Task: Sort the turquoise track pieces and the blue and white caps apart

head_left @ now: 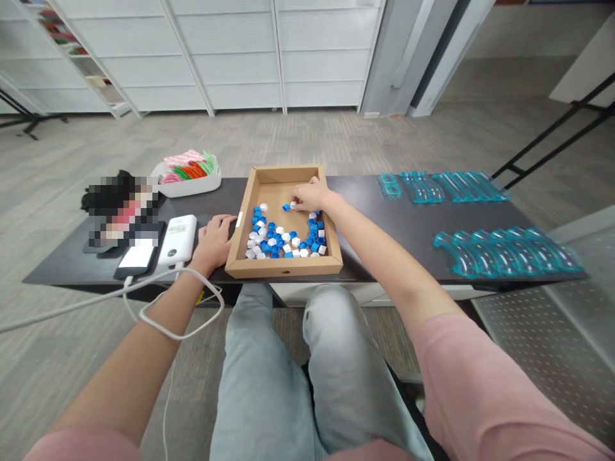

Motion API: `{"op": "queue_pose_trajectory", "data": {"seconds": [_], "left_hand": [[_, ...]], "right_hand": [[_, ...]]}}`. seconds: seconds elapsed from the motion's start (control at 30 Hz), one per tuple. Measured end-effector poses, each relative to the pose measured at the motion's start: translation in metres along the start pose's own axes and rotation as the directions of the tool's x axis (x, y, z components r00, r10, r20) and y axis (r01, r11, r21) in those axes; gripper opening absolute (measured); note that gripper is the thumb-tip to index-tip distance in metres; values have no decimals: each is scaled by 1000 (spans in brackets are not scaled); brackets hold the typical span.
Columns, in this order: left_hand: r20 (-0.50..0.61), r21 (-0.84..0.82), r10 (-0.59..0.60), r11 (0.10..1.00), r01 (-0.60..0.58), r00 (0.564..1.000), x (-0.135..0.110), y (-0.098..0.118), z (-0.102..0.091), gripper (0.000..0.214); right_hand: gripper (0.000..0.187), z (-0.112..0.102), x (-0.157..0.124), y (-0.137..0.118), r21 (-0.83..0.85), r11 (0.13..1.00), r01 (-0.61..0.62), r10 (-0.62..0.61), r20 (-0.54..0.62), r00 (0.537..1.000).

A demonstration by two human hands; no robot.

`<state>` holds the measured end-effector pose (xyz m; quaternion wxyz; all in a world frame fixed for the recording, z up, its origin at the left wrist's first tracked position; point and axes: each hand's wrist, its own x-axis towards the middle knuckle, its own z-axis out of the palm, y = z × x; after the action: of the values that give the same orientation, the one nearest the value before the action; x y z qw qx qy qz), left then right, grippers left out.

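A shallow cardboard tray (237,246) holds many small blue and white hexagonal pieces (273,242), mostly heaped toward its near side and right wall. Inside it, my right hand (310,194) reaches down with curled fingers, and a white hexagonal piece (293,205) shows at the fingertips. Just left of that lies a blue hexagonal piece (286,207). My left hand (214,242) rests with fingers extended on the dark table (375,243), close against the tray's left side. It holds nothing that I can see.
Left of the tray are a white power bank (179,239), a phone (138,255) and a looping white cable (211,314). A white basket (192,186) of colourful items stands behind them. Teal-edged clear plastic pieces (509,251) lie in rows at right.
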<state>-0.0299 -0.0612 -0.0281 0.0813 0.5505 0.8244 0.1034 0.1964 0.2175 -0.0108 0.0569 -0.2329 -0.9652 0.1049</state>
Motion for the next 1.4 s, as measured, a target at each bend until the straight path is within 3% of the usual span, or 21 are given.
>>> {"op": "queue_pose_trajectory", "data": {"seconds": [0.07,0.17,0.27,0.37,0.5,0.63,0.8,0.9,1.0,1.23,1.4], "left_hand": [[-6,-10,5,1000,-5,1000,0,0,0,61],[-15,-13,10,1000,-11,1000,0,-1,0,60],[-20,-9,8,1000,-8,1000,1,0,0,61],[-19,1,-4,1000,4,1000,1,0,1,63],[-43,44,-40,998,42,998,3,-2,3,63],[-46,58,-29,998,32,999,3,-5,5,63],[-20,71,-6,997,7,1000,3,-5,1,61],[-5,92,-18,996,18,1000,3,-4,0,61],[-25,89,-18,996,20,1000,3,-4,0,59],[-38,87,-10,996,13,999,3,-4,1,60],[-39,75,-17,997,20,999,4,-5,1,59]], "right_hand": [[12,3,3,-2,39,998,44,-45,18,999],[11,-1,-11,9,235,969,82,-55,-117,992],[13,-8,-41,35,444,892,87,72,-331,941],[19,-6,-78,69,543,840,19,265,-439,859],[22,13,-118,107,603,787,-131,460,-433,775],[32,27,-129,122,603,752,-267,562,-375,737],[37,28,-125,119,569,781,-257,501,-327,801],[39,27,-125,113,585,770,-255,496,-296,816],[34,26,-127,109,588,764,-265,487,-257,834],[20,30,-127,105,456,855,-248,403,-281,871],[39,35,-123,105,415,881,-228,375,-319,870]]}}
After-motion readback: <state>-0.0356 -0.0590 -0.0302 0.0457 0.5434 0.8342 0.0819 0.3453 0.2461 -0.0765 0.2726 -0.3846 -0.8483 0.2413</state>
